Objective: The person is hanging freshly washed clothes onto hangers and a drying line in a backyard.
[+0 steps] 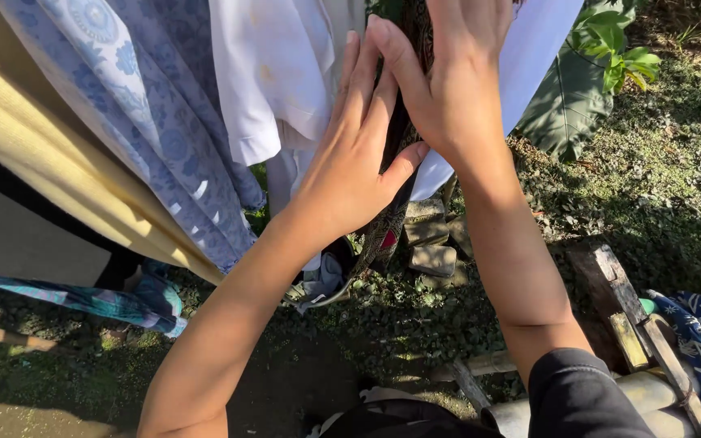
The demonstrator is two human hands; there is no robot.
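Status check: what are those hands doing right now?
Left hand and right hand pressed flat on dark patterned hanging cloth. White garment hangs alongside.

We see hard, bright sunlight falling from the upper left, washing the white shirt point(273, 73) almost to glare and lighting the forearms warmly. Deep shadow lies over the ground point(367, 341) below the hanging clothes, while the grass point(675, 154) at right is dappled. The picture is sharp at centre, with slight stretching toward the edges.
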